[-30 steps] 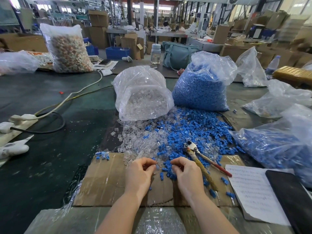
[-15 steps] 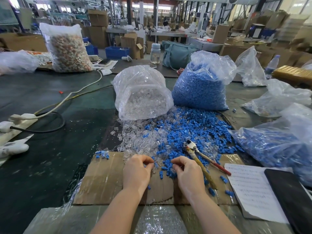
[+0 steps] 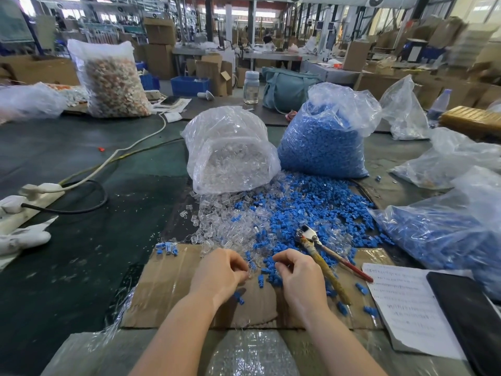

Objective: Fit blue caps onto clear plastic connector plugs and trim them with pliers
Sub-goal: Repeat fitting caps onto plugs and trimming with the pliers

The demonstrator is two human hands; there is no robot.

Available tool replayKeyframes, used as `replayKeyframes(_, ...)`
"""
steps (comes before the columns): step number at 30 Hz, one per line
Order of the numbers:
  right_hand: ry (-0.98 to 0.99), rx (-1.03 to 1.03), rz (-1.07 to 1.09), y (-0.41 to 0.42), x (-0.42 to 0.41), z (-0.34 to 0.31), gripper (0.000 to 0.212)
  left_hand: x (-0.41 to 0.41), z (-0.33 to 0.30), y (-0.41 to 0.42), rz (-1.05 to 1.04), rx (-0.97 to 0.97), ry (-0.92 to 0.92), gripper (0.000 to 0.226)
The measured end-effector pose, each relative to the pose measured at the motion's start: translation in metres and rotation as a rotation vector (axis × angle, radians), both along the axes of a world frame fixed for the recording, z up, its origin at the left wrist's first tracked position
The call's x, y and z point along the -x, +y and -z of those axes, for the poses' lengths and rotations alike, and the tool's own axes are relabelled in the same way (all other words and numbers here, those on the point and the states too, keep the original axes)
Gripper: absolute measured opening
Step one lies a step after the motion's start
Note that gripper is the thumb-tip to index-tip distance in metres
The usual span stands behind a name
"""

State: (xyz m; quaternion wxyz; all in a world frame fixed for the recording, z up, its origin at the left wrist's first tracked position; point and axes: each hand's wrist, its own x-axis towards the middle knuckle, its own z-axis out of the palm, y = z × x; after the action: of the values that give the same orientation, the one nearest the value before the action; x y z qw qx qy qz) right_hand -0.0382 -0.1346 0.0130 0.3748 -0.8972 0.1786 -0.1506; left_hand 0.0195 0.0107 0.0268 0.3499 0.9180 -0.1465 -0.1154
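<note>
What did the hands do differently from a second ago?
Not much. Both hands shifted a little: the left hand and right hand were close together at the edge of the pile and now sit slightly further apart, fingers curled as if pinching small parts, though what they hold is too small to tell. The pliers, the bag of clear plugs and the bag of blue caps stayed put.

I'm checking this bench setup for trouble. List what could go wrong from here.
1. The pliers lie right beside the right hand, head pointing into the mixed pile; a sweep of that hand could knock them or catch on them.
2. Loose blue caps lie scattered near the paper sheet and could get lost under it.
3. Clear plugs and caps are intermixed, so the left hand may pick the wrong part.
</note>
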Motion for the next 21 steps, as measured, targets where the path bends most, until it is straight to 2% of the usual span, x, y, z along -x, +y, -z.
replayKeyframes(3,-0.006,0.002,0.002,-0.001,0.000,-0.001,0.013,-0.003,0.004,-0.002,-0.095,0.033,-0.098,0.007)
replayKeyframes(7,-0.001,-0.004,0.007,-0.001,0.000,0.000,0.014,-0.008,0.010,-0.011,-0.139,0.060,-0.150,0.022)
replayKeyframes(14,0.004,0.013,0.016,-0.001,-0.001,0.004,0.016,-0.023,0.024,-0.024,-0.106,-0.100,-0.290,0.041)
replayKeyframes(21,0.006,0.026,0.011,-0.004,-0.004,0.005,0.015,-0.036,0.029,-0.025,-0.083,-0.166,-0.330,0.036)
